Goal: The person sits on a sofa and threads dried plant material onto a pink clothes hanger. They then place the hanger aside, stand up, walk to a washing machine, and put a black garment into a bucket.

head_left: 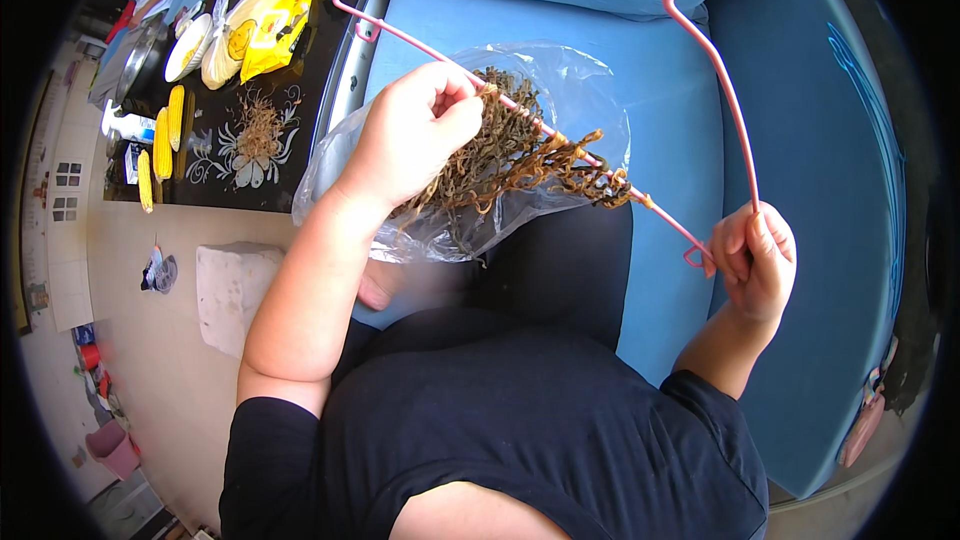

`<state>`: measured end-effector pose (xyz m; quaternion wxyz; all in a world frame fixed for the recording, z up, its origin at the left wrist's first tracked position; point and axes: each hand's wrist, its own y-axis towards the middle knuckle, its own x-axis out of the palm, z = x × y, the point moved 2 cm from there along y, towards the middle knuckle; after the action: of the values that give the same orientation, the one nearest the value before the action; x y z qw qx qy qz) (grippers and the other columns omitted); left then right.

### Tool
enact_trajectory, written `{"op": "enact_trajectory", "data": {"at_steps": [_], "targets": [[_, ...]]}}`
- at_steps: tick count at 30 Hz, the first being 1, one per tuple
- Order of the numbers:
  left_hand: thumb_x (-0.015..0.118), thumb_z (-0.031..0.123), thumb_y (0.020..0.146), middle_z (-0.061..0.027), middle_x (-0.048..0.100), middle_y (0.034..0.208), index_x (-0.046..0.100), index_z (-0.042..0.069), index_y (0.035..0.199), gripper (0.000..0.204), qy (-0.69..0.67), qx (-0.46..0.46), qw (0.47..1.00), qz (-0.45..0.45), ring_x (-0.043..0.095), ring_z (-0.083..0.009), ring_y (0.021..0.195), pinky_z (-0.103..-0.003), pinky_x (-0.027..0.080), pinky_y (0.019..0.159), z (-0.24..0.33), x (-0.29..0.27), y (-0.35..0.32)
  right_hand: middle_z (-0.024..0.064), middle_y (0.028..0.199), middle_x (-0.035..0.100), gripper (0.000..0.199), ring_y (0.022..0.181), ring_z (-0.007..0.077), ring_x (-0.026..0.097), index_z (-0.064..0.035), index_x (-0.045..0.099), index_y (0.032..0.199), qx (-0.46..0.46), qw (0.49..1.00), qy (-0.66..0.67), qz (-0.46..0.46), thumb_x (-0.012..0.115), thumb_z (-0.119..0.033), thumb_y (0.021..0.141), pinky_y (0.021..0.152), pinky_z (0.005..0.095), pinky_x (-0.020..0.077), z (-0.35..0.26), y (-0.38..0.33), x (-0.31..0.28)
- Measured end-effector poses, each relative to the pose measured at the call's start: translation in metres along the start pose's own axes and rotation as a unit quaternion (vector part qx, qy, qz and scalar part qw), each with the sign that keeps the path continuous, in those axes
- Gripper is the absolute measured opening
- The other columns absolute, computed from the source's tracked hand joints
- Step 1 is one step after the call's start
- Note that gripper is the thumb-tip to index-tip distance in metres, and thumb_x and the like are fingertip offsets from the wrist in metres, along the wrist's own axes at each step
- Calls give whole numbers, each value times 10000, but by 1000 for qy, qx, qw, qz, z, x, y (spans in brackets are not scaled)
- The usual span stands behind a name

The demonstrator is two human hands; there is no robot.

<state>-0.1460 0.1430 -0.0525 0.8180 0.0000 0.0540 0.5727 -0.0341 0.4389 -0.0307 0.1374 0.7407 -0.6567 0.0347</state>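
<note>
The pink hanger (600, 90) looks thin, light and stiff, so it is best held at a corner or along the bar. The right hand (755, 265) is closed around its lower corner, at about 4 o'clock in the picture. The brown stringy strands (510, 155) draped over the bar look dry, soft and very light, and I think they would snap or slide off easily, so small pinches near the bar seem best. The left hand (415, 135) is curled shut, pinching the strands at the bar, just to their 9 o'clock side. A clear plastic bag (470, 210) lies under the strands on the lap. The blue couch (660, 60) is behind. Corn cobs (165, 130) sit on the dark bench (310, 110) at 10 o'clock.
</note>
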Motion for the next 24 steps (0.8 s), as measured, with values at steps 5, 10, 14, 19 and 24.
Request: {"op": "enact_trajectory", "data": {"at_steps": [5,10,14,19,24], "targets": [[532,22,837,-1,533,692,519,25,816,25,-4,-60,998,18,482,-61,596,-189,413,577,12,6,-4,-15,438,340,278,358,57,286,-27,499,708,-4,1000,11,-6,400,-166,926,406,229,375,2,2,-2],[585,74,811,-83,568,698,505,24,859,106,353,263,892,100,534,-200,560,-289,439,541,3,-1,2,-14,441,341,274,362,59,293,-36,493,707,13,1000,12,-6,394,-163,928,408,230,375,4,2,-1],[581,96,816,-95,570,670,509,33,853,102,351,192,908,128,546,-299,565,-348,446,537,-1,5,-4,-12,444,344,277,364,63,298,-42,483,699,15,1000,25,-10,387,-163,929,412,233,376,4,4,3],[581,113,813,-100,586,697,531,43,843,91,317,120,932,126,576,-279,600,-343,453,549,0,10,-6,-11,444,345,279,364,64,301,-46,475,691,18,999,30,-7,389,-165,928,410,232,374,4,3,5],[640,59,777,-32,548,674,551,22,895,152,264,115,950,121,508,-76,589,-236,429,551,-3,11,-8,-11,443,344,278,363,65,306,-48,472,687,11,999,32,-18,394,-166,927,406,230,373,1,4,7]]}}
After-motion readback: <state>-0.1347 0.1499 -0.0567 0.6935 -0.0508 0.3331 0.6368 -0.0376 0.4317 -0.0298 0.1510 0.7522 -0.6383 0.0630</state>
